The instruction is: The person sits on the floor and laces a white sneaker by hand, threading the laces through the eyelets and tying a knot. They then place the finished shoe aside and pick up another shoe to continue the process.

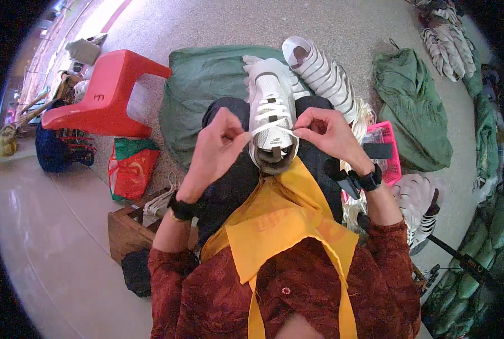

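Note:
A white sneaker (274,99) rests between my knees, its heel opening toward me and its toe pointing away. White shoelace (272,125) crosses its tongue in several rows. My left hand (221,144) pinches one lace end at the shoe's left side. On the other side, my right hand (326,134) pinches the other end between thumb and finger. The lace is drawn across the tongue between the two hands. Just beyond the toe, more white shoe parts lie on a green cloth sack (201,73).
A row of nested white shoe uppers (322,73) lies right of the sneaker, near bundled white laces (364,116). A pink basket (395,155) stands beside them. At the left are a red plastic chair (108,93), a red and green bag (133,169) and a wooden box (125,231). Another green sack (413,107) lies right.

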Demonstrator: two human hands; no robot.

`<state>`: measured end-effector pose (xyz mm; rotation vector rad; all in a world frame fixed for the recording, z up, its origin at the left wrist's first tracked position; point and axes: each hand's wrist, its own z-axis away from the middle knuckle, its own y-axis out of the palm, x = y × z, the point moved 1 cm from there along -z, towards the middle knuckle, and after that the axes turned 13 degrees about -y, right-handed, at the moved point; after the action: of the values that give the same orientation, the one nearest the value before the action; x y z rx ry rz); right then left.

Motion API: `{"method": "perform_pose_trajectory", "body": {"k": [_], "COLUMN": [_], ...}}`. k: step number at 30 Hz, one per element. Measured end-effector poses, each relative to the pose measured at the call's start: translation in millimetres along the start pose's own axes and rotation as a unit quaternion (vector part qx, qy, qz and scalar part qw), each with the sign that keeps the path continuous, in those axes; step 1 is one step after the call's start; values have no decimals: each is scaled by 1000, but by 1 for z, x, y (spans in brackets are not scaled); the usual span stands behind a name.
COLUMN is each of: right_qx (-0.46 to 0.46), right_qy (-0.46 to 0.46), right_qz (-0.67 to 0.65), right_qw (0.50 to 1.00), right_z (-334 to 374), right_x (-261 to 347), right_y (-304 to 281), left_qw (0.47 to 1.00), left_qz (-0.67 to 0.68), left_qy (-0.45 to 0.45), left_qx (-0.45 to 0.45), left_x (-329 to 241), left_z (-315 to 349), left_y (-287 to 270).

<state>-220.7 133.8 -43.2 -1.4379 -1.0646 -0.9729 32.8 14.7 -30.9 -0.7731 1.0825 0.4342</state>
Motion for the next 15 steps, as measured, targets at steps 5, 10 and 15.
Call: {"method": "perform_pose_trajectory", "body": {"k": [5,10,15], "right_qx": [4,7,16], "right_qy": [3,4,-2], "right_qz": [2,-10,-26], "right_qw": [1000,1000,1000], "right_z": [3,4,10], "right_x": [4,-2,-4], "right_y": [-1,1,-4], "left_qw": [1000,1000,999], "left_qz": [-4,22,14], "left_qy": [-12,-10,-38], "left_qx": [-24,-11,19], "left_x": [-13,0,-3], "left_z": [-19,-32,-31], "left_y": [23,25,24]}}
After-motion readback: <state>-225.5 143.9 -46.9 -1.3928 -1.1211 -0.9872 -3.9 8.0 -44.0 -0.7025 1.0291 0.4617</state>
